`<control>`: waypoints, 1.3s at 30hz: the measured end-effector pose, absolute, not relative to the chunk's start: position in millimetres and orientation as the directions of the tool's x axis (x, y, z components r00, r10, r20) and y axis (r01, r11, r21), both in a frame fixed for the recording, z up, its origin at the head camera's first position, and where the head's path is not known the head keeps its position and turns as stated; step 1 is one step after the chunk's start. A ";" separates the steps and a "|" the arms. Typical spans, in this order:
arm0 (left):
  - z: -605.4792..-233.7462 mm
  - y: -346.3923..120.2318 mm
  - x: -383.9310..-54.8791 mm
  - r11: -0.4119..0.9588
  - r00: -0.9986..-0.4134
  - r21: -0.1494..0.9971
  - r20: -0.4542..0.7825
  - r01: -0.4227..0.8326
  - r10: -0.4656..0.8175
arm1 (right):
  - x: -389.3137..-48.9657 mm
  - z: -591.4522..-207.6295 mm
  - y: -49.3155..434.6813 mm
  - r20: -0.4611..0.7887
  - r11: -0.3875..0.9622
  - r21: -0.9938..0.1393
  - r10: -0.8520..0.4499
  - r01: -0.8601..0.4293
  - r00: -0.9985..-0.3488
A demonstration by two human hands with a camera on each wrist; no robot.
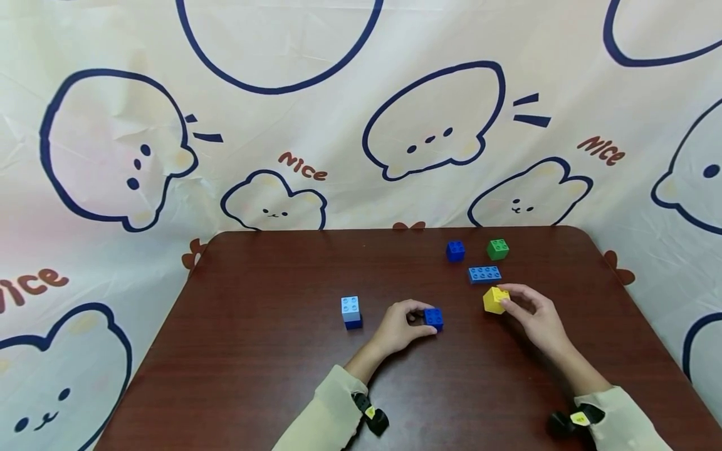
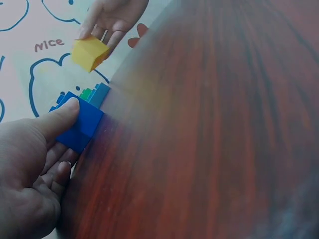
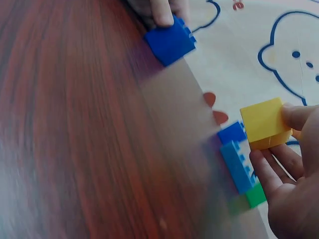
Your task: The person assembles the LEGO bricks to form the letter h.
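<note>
Between thumb and fingers, my left hand (image 1: 399, 327) pinches a dark blue building block (image 1: 433, 319) at the middle of the table; its side face shows large in the left wrist view. To the right, my right hand (image 1: 533, 314) holds a yellow building block (image 1: 496, 300), tilted and raised above the tabletop in the right wrist view (image 3: 266, 122). Left of my left hand stands a light blue block (image 1: 350, 307) on top of a dark blue block (image 1: 353, 324). Just beyond the yellow block lies a long blue block (image 1: 484, 274).
Farther back on the brown table (image 1: 254, 376) sit another dark blue block (image 1: 455, 251) and a green block (image 1: 497, 249). A cloth (image 1: 338, 125) printed with cartoon outlines hangs behind the table's far edge and along its sides.
</note>
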State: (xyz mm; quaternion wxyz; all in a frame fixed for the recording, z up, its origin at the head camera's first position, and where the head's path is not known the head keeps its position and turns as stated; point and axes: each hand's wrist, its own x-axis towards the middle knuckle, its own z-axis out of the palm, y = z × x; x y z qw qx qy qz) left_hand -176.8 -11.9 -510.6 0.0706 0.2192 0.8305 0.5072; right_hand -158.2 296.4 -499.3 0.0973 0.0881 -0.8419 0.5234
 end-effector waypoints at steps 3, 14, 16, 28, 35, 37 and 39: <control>-511.4 -11.5 -177.0 0.384 -0.893 0.874 0.111 0.296 0.436 | -156.8 -495.6 287.7 0.255 0.411 -0.873 -0.075 -0.263 -0.964; -511.8 -10.7 -177.1 0.392 -0.898 0.873 0.108 0.291 0.426 | -153.2 -484.2 249.9 0.200 0.296 -0.922 -0.186 -0.249 -0.962; -512.2 -10.6 -177.8 0.392 -0.898 0.870 0.116 0.298 0.424 | -152.6 -482.7 243.4 0.200 0.277 -0.927 -0.203 -0.252 -0.959; -510.2 -9.8 -177.6 0.409 -0.901 0.860 0.124 0.306 0.415 | -155.4 -485.3 218.4 0.211 0.204 -0.942 -0.263 -0.268 -0.941; -510.6 -10.2 -178.0 0.415 -0.901 0.856 0.121 0.307 0.417 | -158.3 -491.1 210.3 0.196 0.224 -0.939 -0.274 -0.261 -0.942; -510.2 -10.2 -178.3 0.417 -0.901 0.856 0.120 0.306 0.417 | -158.7 -492.1 208.5 0.200 0.228 -0.937 -0.273 -0.266 -0.941; -510.5 -10.2 -178.9 0.417 -0.901 0.855 0.121 0.307 0.416 | -159.1 -492.7 206.6 0.205 0.230 -0.935 -0.273 -0.270 -0.940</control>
